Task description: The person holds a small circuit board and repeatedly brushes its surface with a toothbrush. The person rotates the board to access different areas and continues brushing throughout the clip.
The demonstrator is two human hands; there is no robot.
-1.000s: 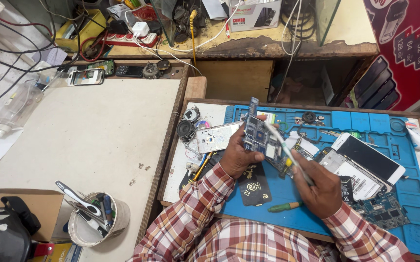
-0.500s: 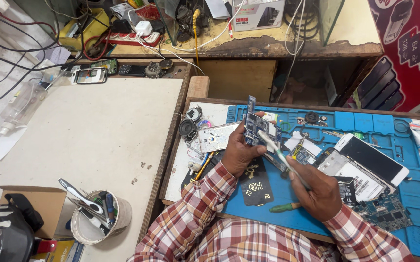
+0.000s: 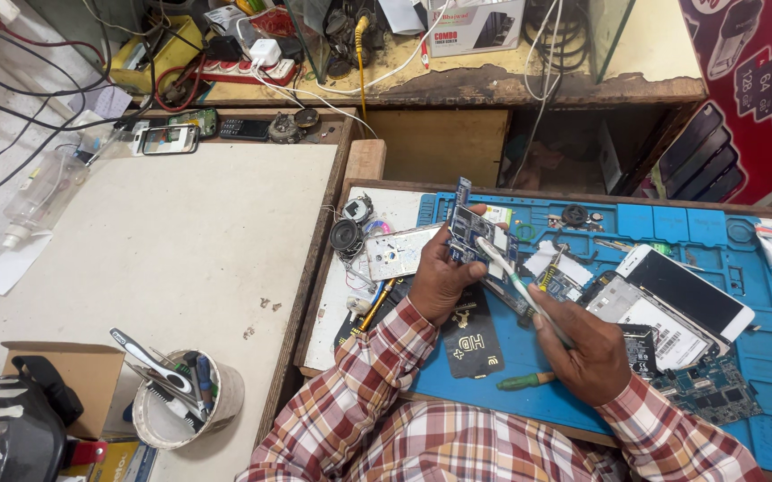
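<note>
Here, left hand (image 3: 439,281) fingers pinch a circuit board (image 3: 475,234) by its edges; right hand (image 3: 587,353) fingers grip a brush (image 3: 515,284) touching it.

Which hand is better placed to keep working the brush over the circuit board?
Probably the right hand: it grips the brush, whose tip lies on the circuit board. The left hand is occupied holding that board up above the blue mat.

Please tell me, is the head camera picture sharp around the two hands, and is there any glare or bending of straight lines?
Head view: the left hand, the circuit board it holds and the right hand with its brush look fairly sharp; light is soft and even, shadows faint; mild glare on the white phone; the blue mat and table edges bow slightly, a wide-angle effect.
</note>
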